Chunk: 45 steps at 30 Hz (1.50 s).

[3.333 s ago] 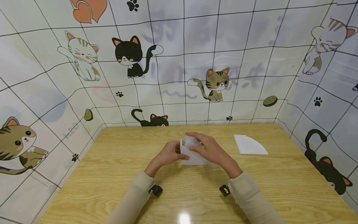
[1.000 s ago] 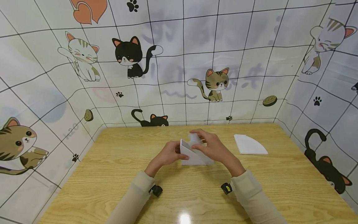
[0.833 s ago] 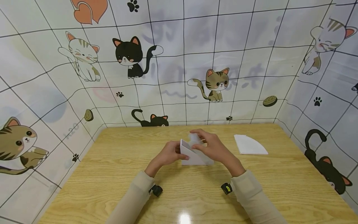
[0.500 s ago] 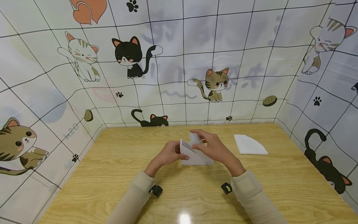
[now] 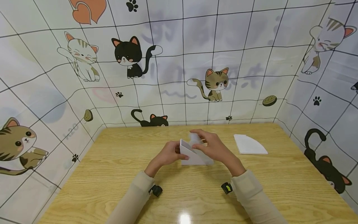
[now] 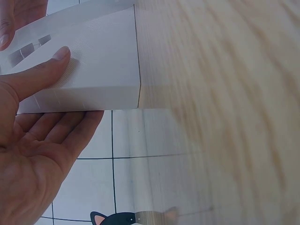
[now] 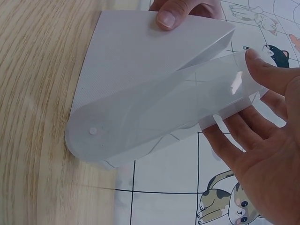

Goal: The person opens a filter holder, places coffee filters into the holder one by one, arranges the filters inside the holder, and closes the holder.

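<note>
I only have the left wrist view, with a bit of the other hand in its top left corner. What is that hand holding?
Observer: The right hand pinches a translucent flap.
Reviewer: What does the flap's end away from that hand look like?
Observer: It's rounded, with a small pale dot on it.
Reviewer: Is anything lying apart on the table?
Observer: Yes, a white fan-shaped item, to the right of the right hand.

A white, finely textured, flat-sided box stands upright just below the head view's centre; its translucent, round-ended plastic cover slants partly swung out, rounded end at lower left in the right wrist view.
</note>
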### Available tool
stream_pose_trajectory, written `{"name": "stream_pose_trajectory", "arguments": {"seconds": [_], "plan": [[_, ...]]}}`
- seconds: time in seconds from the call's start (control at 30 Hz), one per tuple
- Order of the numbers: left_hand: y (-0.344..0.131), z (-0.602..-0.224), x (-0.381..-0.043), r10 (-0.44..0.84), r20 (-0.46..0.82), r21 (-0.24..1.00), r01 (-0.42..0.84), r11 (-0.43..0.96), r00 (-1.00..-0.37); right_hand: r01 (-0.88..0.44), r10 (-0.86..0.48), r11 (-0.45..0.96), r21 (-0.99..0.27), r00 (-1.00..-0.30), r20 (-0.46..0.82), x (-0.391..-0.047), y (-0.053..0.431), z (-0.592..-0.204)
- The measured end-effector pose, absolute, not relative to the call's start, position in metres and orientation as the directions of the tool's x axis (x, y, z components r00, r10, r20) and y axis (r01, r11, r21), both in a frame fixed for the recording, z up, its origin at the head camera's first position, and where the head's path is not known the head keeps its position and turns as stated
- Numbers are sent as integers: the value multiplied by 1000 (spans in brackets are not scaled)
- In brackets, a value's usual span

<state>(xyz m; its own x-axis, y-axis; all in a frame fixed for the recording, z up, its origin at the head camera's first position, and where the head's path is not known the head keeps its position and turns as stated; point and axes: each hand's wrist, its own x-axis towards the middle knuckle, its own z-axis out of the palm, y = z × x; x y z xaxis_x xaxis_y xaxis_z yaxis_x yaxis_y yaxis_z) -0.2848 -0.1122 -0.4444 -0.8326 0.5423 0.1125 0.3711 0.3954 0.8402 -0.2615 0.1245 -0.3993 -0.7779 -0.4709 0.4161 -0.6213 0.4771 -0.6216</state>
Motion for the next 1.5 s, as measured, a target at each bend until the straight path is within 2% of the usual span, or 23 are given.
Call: {"name": "stream_pose_trajectory", "arguments": {"seconds": [1.5], "plan": [[-113, -444, -285, 542, 109, 834, 374, 406, -833, -628, -496, 482, -610, -770, 401, -261, 130, -393]]}}
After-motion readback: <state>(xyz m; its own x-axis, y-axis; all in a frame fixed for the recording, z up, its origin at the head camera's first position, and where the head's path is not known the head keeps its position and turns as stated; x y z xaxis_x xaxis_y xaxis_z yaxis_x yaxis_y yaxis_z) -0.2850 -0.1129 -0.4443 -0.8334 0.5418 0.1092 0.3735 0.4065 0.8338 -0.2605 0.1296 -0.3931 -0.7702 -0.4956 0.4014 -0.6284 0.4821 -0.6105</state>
